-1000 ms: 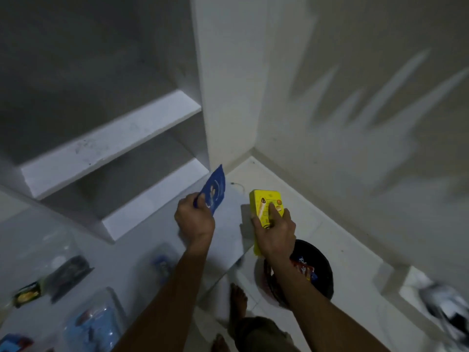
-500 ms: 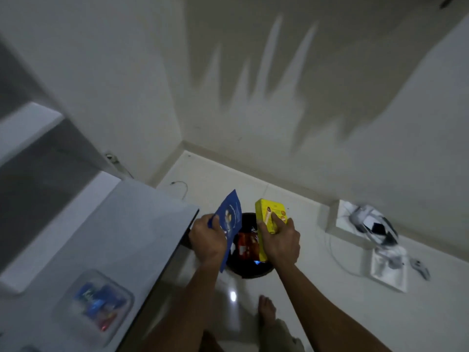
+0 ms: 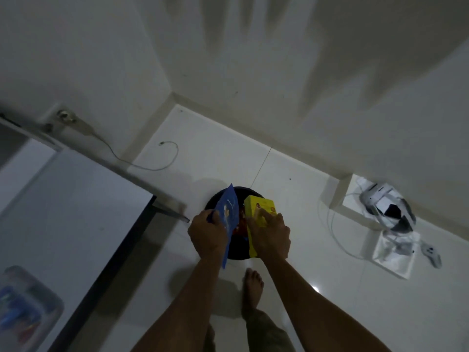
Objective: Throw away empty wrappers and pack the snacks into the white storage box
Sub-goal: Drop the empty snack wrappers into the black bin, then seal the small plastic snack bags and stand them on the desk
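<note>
My left hand [image 3: 207, 235] grips a flat blue wrapper [image 3: 229, 212] that stands on edge. My right hand [image 3: 270, 236] holds a yellow snack box [image 3: 258, 207]. Both are held side by side directly above a round black bin [image 3: 215, 198] on the white floor, which has red and dark wrappers showing inside between my hands. A clear plastic storage box [image 3: 28, 306] with blue and red snack packs sits on the table at the bottom left.
The white table [image 3: 63, 212] with a dark edge fills the left side. A cable [image 3: 157, 166] lies on the floor near the wall corner. White gear with cords [image 3: 388, 212] rests at the right wall. My bare foot [image 3: 252, 285] stands below the bin.
I have turned right, away from the table and shelves. Both hands, still holding the wrapper and box, have moved from over the table to above the bin.
</note>
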A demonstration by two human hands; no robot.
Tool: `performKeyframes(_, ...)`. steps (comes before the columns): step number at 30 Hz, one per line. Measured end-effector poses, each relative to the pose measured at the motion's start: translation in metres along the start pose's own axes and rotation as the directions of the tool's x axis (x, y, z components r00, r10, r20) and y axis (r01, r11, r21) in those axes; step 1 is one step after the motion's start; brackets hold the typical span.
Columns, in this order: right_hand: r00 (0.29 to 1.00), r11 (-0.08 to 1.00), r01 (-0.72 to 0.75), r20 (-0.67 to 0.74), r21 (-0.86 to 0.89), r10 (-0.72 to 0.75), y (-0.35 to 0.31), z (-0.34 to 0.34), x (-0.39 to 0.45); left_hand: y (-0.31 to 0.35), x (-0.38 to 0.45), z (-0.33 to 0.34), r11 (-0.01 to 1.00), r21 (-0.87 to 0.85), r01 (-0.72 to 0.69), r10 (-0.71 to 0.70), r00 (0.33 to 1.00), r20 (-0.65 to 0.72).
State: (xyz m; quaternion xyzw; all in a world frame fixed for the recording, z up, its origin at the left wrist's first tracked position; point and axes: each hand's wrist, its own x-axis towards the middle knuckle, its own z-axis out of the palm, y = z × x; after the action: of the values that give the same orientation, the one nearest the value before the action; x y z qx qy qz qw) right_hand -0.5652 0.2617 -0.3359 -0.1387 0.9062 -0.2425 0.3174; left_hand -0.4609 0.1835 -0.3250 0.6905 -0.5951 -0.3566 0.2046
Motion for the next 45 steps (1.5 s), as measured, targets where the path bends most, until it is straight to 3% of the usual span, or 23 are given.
performKeyframes(6, 0.995, 0.994, 0.042, 0.091, -0.105, -0.032, 0.008, 0.016, 0.034, -0.002, 0.014, 0.03, 0.994, 0.071, 0.088, -0.091, 0.995, 0.03)
performKeyframes(9, 0.989, 0.987, 0.106, 0.117, -0.117, -0.092, -0.009, -0.001, 0.024, 0.011, 0.009, 0.007, 0.993, 0.07, 0.096, -0.098, 0.995, 0.032)
performKeyframes(16, 0.981, 0.989, 0.087, 0.161, 0.117, -0.105, -0.018, -0.01, 0.024, 0.01, 0.008, -0.003, 0.996, 0.064, 0.056, -0.06, 0.996, 0.061)
performKeyframes(25, 0.93, 0.936, 0.278, 0.182, 0.218, -0.319, -0.09, -0.054, -0.058, 0.043, -0.037, -0.125, 0.972, -0.218, 0.088, -0.108, 0.991, -0.081)
performKeyframes(31, 0.882, 0.888, 0.328, 0.231, 0.323, -0.41, -0.128, -0.04, -0.137, 0.008, -0.075, -0.22, 0.923, -0.376, 0.084, -0.162, 0.97, -0.182)
performKeyframes(38, 0.737, 0.797, 0.477, 0.326, 0.371, -0.593, -0.134, 0.011, -0.275, -0.105, -0.151, -0.344, 0.885, -0.458, 0.088, -0.252, 0.917, -0.311)
performKeyframes(41, 0.65, 0.754, 0.535, 0.384, 0.381, -0.655, -0.121, 0.039, -0.335, -0.156, -0.193, -0.392, 0.892, -0.441, 0.095, -0.281, 0.882, -0.378)
performKeyframes(45, 0.504, 0.723, 0.599, 0.539, 0.344, -0.675, -0.085, 0.086, -0.419, -0.234, -0.26, -0.443, 0.848, -0.499, 0.181, -0.421, 0.801, -0.425)
